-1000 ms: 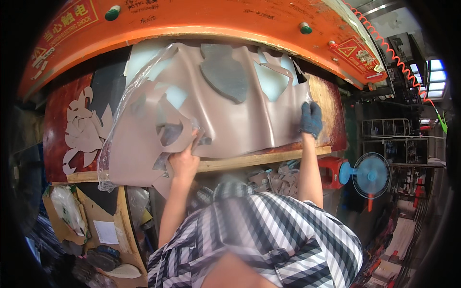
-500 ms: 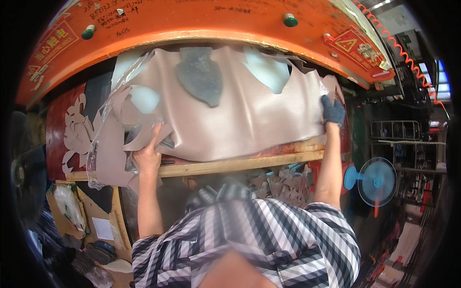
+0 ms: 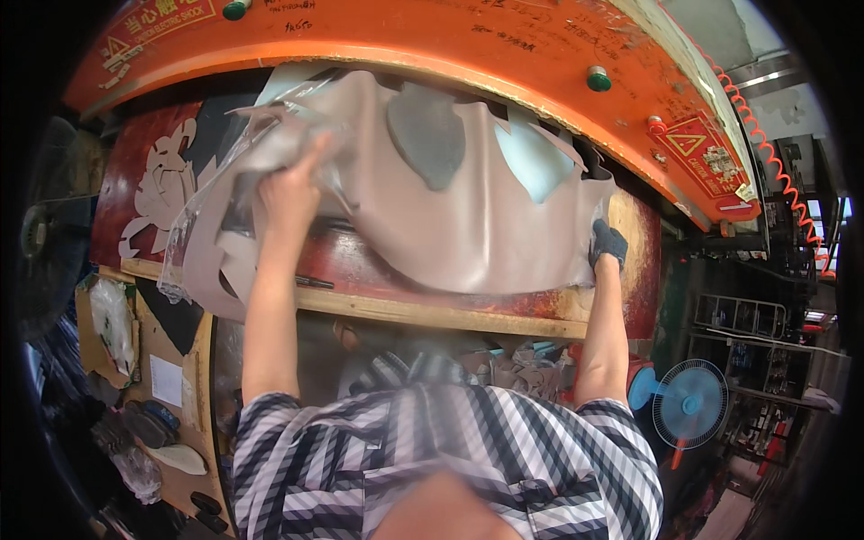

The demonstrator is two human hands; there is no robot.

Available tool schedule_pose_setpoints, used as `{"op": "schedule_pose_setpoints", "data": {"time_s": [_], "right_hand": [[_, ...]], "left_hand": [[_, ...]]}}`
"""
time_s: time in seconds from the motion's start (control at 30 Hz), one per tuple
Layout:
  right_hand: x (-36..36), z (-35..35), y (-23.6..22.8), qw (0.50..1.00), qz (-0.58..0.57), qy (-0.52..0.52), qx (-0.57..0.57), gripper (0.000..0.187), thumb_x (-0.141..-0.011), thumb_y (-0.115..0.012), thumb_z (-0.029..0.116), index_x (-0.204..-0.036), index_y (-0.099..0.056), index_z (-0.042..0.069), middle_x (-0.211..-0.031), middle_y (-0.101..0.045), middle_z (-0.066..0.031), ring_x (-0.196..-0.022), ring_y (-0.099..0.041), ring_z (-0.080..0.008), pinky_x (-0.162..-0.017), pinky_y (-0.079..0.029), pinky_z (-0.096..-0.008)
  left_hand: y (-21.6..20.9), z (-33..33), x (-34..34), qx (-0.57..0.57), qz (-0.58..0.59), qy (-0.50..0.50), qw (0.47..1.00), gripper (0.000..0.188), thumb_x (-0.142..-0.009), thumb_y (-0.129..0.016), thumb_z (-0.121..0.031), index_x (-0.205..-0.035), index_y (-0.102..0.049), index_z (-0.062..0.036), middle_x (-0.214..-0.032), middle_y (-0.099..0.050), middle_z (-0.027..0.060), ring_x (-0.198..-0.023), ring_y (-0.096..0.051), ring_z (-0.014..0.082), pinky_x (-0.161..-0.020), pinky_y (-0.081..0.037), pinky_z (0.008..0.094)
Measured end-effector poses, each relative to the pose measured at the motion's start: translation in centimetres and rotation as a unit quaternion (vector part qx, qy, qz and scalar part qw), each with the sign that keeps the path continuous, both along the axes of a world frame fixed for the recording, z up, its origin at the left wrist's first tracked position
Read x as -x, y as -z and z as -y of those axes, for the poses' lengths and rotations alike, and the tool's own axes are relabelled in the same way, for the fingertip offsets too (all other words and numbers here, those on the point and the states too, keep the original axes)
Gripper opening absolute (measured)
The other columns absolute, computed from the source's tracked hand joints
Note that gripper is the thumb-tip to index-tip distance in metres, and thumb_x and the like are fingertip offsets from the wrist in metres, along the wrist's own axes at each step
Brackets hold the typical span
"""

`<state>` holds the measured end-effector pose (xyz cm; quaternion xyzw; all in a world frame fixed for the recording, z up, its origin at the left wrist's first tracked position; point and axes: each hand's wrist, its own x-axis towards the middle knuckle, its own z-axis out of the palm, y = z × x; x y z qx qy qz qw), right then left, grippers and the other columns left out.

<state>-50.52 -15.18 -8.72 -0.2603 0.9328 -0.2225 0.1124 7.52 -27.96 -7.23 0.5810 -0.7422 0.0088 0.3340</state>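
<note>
A large pinkish-beige sheet [image 3: 432,238], smooth like leather, drapes in folds over the work table and has cut-outs along its far and left sides. My bare left hand [image 3: 292,184] grips its left part, which is bunched up; the fingertips are smeared by motion. At the right end, my right hand [image 3: 608,245] in a dark blue glove is closed on the sheet's edge. A dark grey pointed shape [image 3: 427,139] shows in the sheet's far middle; whether it is an opening or a piece on top, I cannot tell. A pale blue surface [image 3: 535,162] shows through a cut-out beside it.
An orange machine beam [image 3: 450,45] with green buttons spans the far side. Beige scraps [image 3: 164,184] lie on the red tabletop at left. A dark slim tool [image 3: 313,283] rests near the wooden front edge [image 3: 405,310]. At right stands a blue fan [image 3: 691,403].
The sheet's near edge has lifted and rippled, baring more red tabletop. My left hand has moved up and away from me with the sheet. The whole view has shifted and tilted.
</note>
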Motion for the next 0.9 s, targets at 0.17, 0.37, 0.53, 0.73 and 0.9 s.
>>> {"op": "schedule_pose_setpoints", "data": {"time_s": [0.17,0.37,0.53,0.73,0.9], "right_hand": [[-2.7,2.1,0.2,0.999,-0.013,0.018,0.024,0.058,-0.076,-0.061,0.05,-0.101,-0.069,-0.001,-0.108,-0.066,-0.0225,-0.103,-0.062,-0.0353,-0.089,-0.045,-0.0391],[-6.9,1.0,-2.1,0.993,-0.096,-0.003,0.07,0.07,-0.078,-0.059,0.055,-0.121,-0.059,-0.001,-0.118,-0.062,-0.0239,-0.108,-0.059,-0.0375,-0.094,-0.044,-0.0404],[-15.2,-2.5,-3.8,0.882,-0.41,-0.133,0.193,0.058,-0.079,-0.067,0.039,-0.123,-0.057,0.002,-0.114,-0.063,-0.0204,-0.105,-0.059,-0.0398,-0.094,-0.044,-0.0455],[-22.0,0.0,-7.1,0.928,-0.122,-0.23,0.266,0.022,-0.086,-0.061,0.018,-0.097,-0.066,-0.001,-0.096,-0.066,-0.0154,-0.089,-0.062,-0.0323,-0.082,-0.049,-0.0361],[-21.3,6.7,-9.6,0.902,0.182,-0.183,0.347,0.026,-0.088,-0.052,0.022,-0.079,-0.064,0.002,-0.07,-0.061,-0.0067,-0.056,-0.054,-0.0131,-0.053,-0.043,-0.0271]], "left_hand": [[-0.2,3.6,-1.4,-0.168,0.059,-0.061,0.982,0.047,-0.077,-0.056,-0.002,-0.117,-0.067,-0.0238,-0.092,-0.067,0.0217,-0.089,-0.066,0.0367,-0.076,-0.052,0.0462],[-2.1,-6.3,-1.5,-0.138,-0.003,0.052,0.989,0.048,-0.075,-0.06,-0.008,-0.123,-0.059,-0.0061,-0.125,-0.057,0.0204,-0.116,-0.052,0.0388,-0.095,-0.043,0.0454],[-0.7,-16.4,2.9,0.093,-0.062,0.184,0.976,0.044,-0.073,-0.067,-0.02,-0.115,-0.062,-0.0053,-0.125,-0.055,0.0162,-0.117,-0.051,0.0312,-0.096,-0.041,0.0418],[6.3,-11.7,5.1,0.055,-0.06,0.093,0.992,0.03,-0.071,-0.07,-0.031,-0.095,-0.07,-0.0142,-0.109,-0.064,0.0025,-0.102,-0.06,0.0207,-0.085,-0.044,0.0355],[6.5,-9.0,6.8,0.048,-0.085,0.067,0.993,0.018,-0.072,-0.07,-0.027,-0.085,-0.069,-0.0143,-0.094,-0.064,-0.0017,-0.087,-0.061,0.0189,-0.075,-0.044,0.0318]]}}
